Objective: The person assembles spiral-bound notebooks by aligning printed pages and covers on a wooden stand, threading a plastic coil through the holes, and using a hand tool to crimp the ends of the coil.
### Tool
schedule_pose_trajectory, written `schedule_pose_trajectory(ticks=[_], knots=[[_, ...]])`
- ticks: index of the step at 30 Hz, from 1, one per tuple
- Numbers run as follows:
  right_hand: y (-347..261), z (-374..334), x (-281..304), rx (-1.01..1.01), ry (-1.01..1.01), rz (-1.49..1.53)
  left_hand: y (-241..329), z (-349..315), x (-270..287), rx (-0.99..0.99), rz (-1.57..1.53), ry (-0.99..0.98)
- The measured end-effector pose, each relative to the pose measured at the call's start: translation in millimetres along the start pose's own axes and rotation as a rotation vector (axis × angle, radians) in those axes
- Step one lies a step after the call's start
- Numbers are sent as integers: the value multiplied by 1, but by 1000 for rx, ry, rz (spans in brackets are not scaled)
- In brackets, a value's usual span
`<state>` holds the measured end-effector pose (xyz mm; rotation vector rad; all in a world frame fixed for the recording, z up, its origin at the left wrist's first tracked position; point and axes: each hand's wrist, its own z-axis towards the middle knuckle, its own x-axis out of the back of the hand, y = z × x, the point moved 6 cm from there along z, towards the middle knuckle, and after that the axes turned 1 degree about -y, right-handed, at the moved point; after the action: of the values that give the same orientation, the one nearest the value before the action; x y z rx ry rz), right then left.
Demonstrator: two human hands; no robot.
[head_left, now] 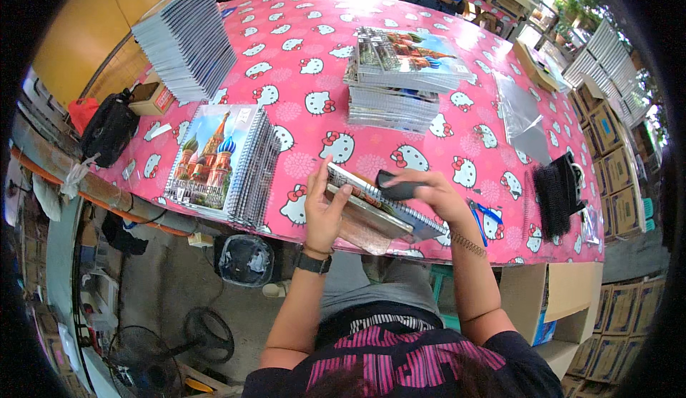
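Observation:
At the table's near edge, my left hand (324, 216) is closed round one end of a spiral notebook (421, 223), held tilted up on its edge. My right hand (437, 194) grips a dark, rounded hand-sized object (400, 186) against the notebook's bound edge; its kind is unclear. A loose length of coil (468, 244) trails from the notebook's right end over my right forearm. Just right of that forearm lies a blue-handled tool (486, 221), probably pliers. A stack of spiral notebooks (223, 161) with a colourful domed building on the cover stands to my left.
Farther off are a tall notebook stack (186, 44) and a middle stack (396, 105). Clear plastic sheets (520, 116) and a bunch of black coils (552, 198) lie at right. A black bag (109, 130) sits at left. Below are a bin (244, 260) and a fan (146, 362).

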<state>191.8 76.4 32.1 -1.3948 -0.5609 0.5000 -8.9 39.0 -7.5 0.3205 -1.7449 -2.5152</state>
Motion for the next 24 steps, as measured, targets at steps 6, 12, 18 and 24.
schedule_pose_trajectory(ticks=[6, 12, 18, 24], knots=[[-11, 8, -7, 176, 33, 284, -1, -4, 0, 44, 17, 6], [-7, 23, -11, 89, -12, 75, -2, -2, 2, 36, 71, -5], [9, 30, -4, -45, 23, 155, 2, -1, 1, 29, 71, -4], [43, 39, 7, -160, 106, -642, -3, -2, 2, -24, 58, 5]])
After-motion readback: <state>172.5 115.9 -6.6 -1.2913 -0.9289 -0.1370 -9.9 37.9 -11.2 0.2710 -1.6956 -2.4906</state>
